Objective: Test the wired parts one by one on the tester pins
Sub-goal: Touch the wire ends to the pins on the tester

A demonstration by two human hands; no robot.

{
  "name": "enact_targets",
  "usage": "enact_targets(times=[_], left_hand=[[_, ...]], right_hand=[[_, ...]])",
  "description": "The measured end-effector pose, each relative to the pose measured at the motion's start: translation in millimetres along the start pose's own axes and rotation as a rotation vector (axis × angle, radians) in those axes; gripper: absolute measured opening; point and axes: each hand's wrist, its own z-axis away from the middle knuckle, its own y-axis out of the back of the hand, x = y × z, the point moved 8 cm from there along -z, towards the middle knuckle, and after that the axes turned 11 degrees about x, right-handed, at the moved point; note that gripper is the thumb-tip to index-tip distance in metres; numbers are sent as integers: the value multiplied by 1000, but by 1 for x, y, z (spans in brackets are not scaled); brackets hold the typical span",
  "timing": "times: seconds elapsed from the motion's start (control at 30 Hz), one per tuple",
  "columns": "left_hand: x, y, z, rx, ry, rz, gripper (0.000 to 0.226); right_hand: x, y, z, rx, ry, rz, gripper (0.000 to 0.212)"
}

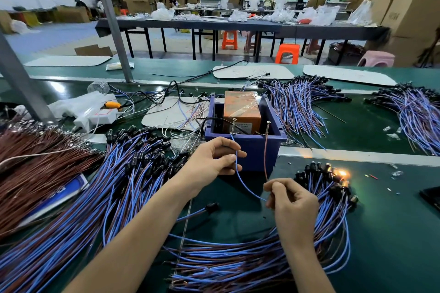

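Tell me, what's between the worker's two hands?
The head view shows a blue wire arcing from the left hand down to the right hand, which also pinches a brown wire; beneath it is bare green mat.

We have bare green tabletop open on the right, and a smaller patch of it free just before the blue plastic tester box. To the left, a broad heap of blue and brown wired parts covers the surface. A curved bundle of like wires closes the near side. Our left hand and right hand hold a thin blue wire and a thin brown wire strung across the box front, barring a straight reach to the two upright metal screw pins. From above, the box stands open.
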Motion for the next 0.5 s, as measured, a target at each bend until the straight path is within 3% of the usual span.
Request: enact_targets(times=[0.3, 0.4, 0.5], left_hand=[[1, 1, 0, -6, -6, -31, 18], [4, 6, -2, -57, -26, -177, 31], [9, 13, -3, -131, -107, -404, 38]], right_hand=[[-4, -1, 1, -9, 25, -22, 32], [-11, -5, 2, -77, 76, -56, 38], [-16, -17, 9, -241, 119, -38, 29]])
